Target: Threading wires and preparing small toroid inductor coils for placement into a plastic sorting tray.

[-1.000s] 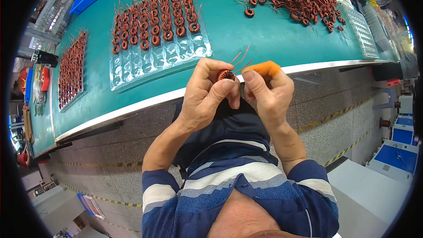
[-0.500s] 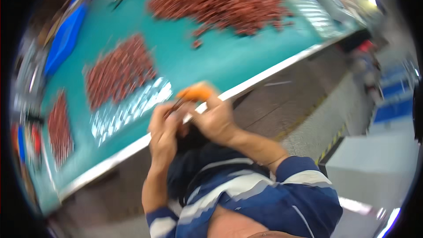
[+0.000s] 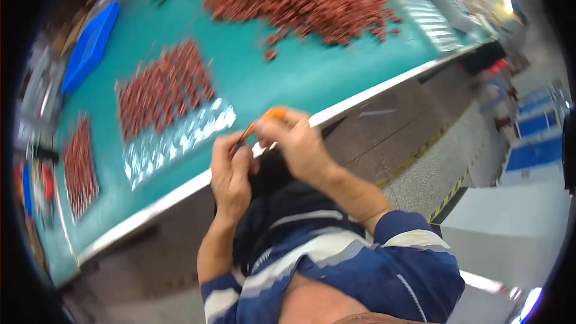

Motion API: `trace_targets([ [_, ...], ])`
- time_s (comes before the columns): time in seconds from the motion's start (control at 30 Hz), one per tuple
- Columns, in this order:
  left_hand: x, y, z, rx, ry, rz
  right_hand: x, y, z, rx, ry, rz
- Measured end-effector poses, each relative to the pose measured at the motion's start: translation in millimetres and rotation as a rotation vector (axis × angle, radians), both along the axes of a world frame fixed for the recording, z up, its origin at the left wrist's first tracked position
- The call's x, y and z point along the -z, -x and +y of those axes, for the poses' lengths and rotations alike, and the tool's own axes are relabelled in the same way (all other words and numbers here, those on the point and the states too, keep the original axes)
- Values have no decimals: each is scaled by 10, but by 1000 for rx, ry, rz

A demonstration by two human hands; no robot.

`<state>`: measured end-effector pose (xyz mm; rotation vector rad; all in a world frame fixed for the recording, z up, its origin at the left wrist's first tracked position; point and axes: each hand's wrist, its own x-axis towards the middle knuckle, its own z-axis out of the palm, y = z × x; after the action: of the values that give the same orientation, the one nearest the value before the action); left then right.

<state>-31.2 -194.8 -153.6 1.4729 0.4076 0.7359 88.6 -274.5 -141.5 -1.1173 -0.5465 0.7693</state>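
I see both hands raised together just off the near edge of the teal table (image 3: 282, 78). My left hand (image 3: 231, 174) has its fingers curled narrow, pinching a small dark coil (image 3: 243, 138) against the right hand (image 3: 294, 144), whose fingers close on the same piece; an orange finger cot (image 3: 275, 111) caps one right fingertip. The picture is blurred, so the coil's details escape me. On the table, a clear tray (image 3: 174, 120) half filled with reddish coils lies near the front edge, and a loose heap of coils (image 3: 306, 0) spreads toward the far edge.
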Motion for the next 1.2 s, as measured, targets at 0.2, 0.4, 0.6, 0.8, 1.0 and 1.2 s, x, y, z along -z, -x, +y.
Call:
trace_targets([
  [0.2, 146, -2, 53, 111, 196, -198, 136, -5, 73, -74, -82, 386],
  [0.4, 174, 82, 54, 74, 242, -259, 164, 44, 111, -94, -1, 322],
  [0.6, 131, 459, 473, -83, 25, -162, 154, -574, 174, 227, 97, -502],
  [0.8, 31, 1000, 1335, -630, -551, 206, 418, -1558, 724, 323, 344, -1724],
  [1.0, 72, 1121, 1887, -643, -296, 225, 477, -1606, 966, 154, 384, -1756],
  [1.2, 20, 680, 2018, -525, -650, 403, 393, -1769, 821, 269, 244, -1747],
])
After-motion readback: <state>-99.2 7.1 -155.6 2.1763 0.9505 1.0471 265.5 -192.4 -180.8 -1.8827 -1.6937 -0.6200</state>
